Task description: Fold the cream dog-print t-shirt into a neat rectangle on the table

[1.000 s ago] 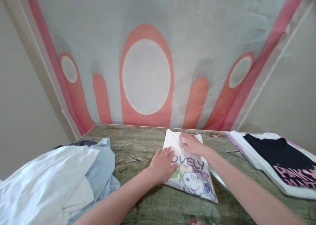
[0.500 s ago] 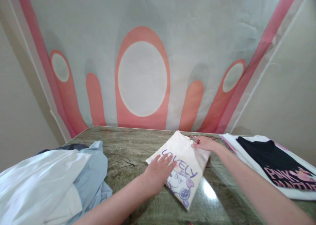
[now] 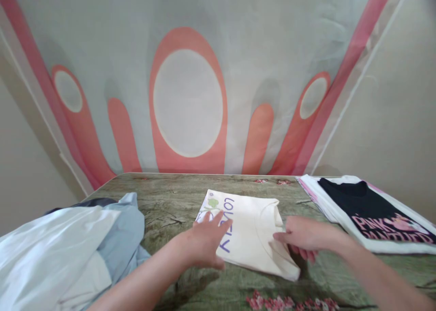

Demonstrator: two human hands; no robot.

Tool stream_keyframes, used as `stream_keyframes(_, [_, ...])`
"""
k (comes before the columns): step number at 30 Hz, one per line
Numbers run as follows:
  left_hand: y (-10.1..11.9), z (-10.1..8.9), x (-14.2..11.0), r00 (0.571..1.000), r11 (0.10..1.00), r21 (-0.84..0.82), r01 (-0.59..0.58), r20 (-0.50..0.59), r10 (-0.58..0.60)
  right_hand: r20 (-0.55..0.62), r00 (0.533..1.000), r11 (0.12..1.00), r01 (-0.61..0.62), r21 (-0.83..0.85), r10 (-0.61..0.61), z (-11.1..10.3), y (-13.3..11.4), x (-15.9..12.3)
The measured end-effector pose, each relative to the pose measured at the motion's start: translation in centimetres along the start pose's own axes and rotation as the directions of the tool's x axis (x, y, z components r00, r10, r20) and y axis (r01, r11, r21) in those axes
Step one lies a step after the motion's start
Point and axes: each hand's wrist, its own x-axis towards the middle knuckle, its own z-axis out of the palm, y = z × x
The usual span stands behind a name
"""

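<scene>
A folded cream T-shirt (image 3: 250, 224) lies on the table, with purple "LOVELY" lettering and part of a drawn print at its left end. Its neckline points to the right. My left hand (image 3: 204, 243) rests over the printed end with its fingers spread, covering part of the drawing and letters. At the neckline, my right hand (image 3: 303, 236) grips the shirt's edge, a finger on top and the others curled beneath.
To the left is a loose heap of white and light-blue clothes (image 3: 126, 238). A stack of folded shirts (image 3: 340, 220), topped by a black "Pink Panther" one (image 3: 364, 202), lies on the right. The wood-patterned table (image 3: 166, 188) meets a pink-and-grey printed backdrop (image 3: 235, 52).
The cream T-shirt has turned so its neckline faces right instead of away from me. My right hand has come nearer with the neckline, and the view has shifted slightly.
</scene>
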Motion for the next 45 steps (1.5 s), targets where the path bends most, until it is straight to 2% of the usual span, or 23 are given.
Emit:
stream_keyframes(1, [0.2,-0.1,-0.3,0.999,1.0,-0.006,-0.021,0.035,0.021,-0.039,0.999,1.0,0.024,0.012,-0.024,-0.8,-0.1,0.0])
stream_keyframes(3, [0.2,-0.3,-0.5,0.997,1.0,-0.004,-0.03,0.073,0.031,-0.216,0.97,0.994,0.109,-0.027,-0.112,-2.6,-0.4,1.2])
stream_keyframes(4, [0.0,-0.3,-0.5,0.997,1.0,0.003,-0.03,0.078,0.03,-0.324,0.93,0.985,0.156,-0.077,-0.173,-3.4,-0.6,2.2])
stream_keyframes(5, [-0.1,-0.2,-0.4,0.997,0.999,0.014,-0.033,0.077,0.032,-0.433,0.87,0.971,0.193,-0.142,-0.236,-4.0,-0.8,3.4])
stream_keyframes(6, [-0.2,-0.2,-0.2,0.997,0.999,0.029,-0.036,0.071,0.034,-0.499,0.821,0.958,0.205,-0.199,-0.28,-4.3,-1.2,4.7])
stream_keyframes(8, [-0.3,0.0,0.0,0.999,0.997,0.074,-0.023,0.045,0.02,-0.529,0.765,0.928,0.256,-0.272,-0.366,-4.5,-1.9,7.1])
stream_keyframes(9, [-0.3,0.1,0.2,1.0,0.995,0.102,-0.007,0.028,0.004,-0.519,0.766,0.923,0.272,-0.274,-0.38,-4.3,-2.3,8.1])
stream_keyframes(12, [-0.6,0.1,0.7,0.998,0.978,0.204,0.053,-0.048,-0.044,-0.434,0.817,0.922,0.303,-0.24,-0.381,-3.8,-3.4,10.2])
stream_keyframes(14, [-1.3,-0.1,1.2,0.989,0.962,0.261,0.085,-0.137,-0.05,-0.38,0.845,0.924,0.312,-0.219,-0.376,-3.6,-3.8,10.9])
stream_keyframes(16, [-2.7,-0.4,2.0,0.962,0.948,0.283,0.148,-0.263,-0.071,-0.341,0.868,0.931,0.308,-0.196,-0.36,-3.7,-3.8,11.1])
stream_keyframes(18, [-4.5,-0.6,3.0,0.9,0.931,0.265,0.253,-0.418,-0.125,-0.318,0.892,0.945,0.28,-0.17,-0.322,-3.7,-3.5,11.0])
stream_keyframes(20, [-6.5,-0.4,4.2,0.789,0.913,0.203,0.355,-0.589,-0.176,-0.303,0.922,0.969,0.214,-0.122,-0.242,-3.4,-3.1,10.8])
stream_keyframes(21, [-7.4,-0.2,4.9,0.733,0.91,0.153,0.386,-0.65,-0.201,-0.296,0.935,0.98,0.174,-0.092,-0.194,-3.3,-3.0,10.7])
stream_keyframes(22, [-8.3,0.1,5.5,0.694,0.913,0.108,0.394,-0.686,-0.219,-0.287,0.947,0.989,0.133,-0.061,-0.145,-3.0,-2.9,10.6])
stream_keyframes(24, [-9.5,1.0,6.6,0.667,0.926,0.022,0.377,-0.701,-0.254,-0.276,0.959,0.998,0.068,-0.01,-0.068,-2.6,-2.8,10.6])
stream_keyframes(26, [-10.0,1.7,7.5,0.682,0.944,-0.048,0.327,-0.68,-0.27,-0.29,0.957,0.999,0.033,0.011,-0.029,-2.2,-2.9,10.7])
stream_keyframes(28, [-9.7,2.2,7.9,0.726,0.969,-0.065,0.238,-0.651,-0.222,-0.329,0.944,1.0,0.007,0.014,-0.002,-1.8,-3.1,11.0])
stream_keyframes(31, [-7.9,2.8,7.7,0.82,0.998,0.044,0.033,-0.572,-0.002,-0.438,0.899,1.0,0.001,-0.011,-0.005,-1.2,-3.7,11.4])
stream_keyframes(33, [-6.2,3.3,7.3,0.866,0.988,0.119,-0.097,-0.48,0.142,-0.52,0.854,0.999,0.009,-0.032,-0.024,-0.7,-4.1,11.6])
stream_keyframes(36, [-4.3,4.1,6.7,0.903,0.975,0.126,-0.182,-0.371,0.216,-0.579,0.815,0.999,0.014,-0.048,-0.039,-0.2,-4.5,11.8])
stream_keyframes(40, [-3.4,4.5,6.6,0.923,0.978,0.104,-0.183,-0.324,0.207,-0.558,0.83,0.999,0.009,-0.035,-0.027,-0.1,-4.4,12.1])
stream_keyframes(45, [-3.7,3.8,7.5,0.925,0.969,0.103,-0.225,-0.291,0.246,-0.47,0.882,1.0,-0.001,0.025,0.013,-0.8,-3.6,11.7])
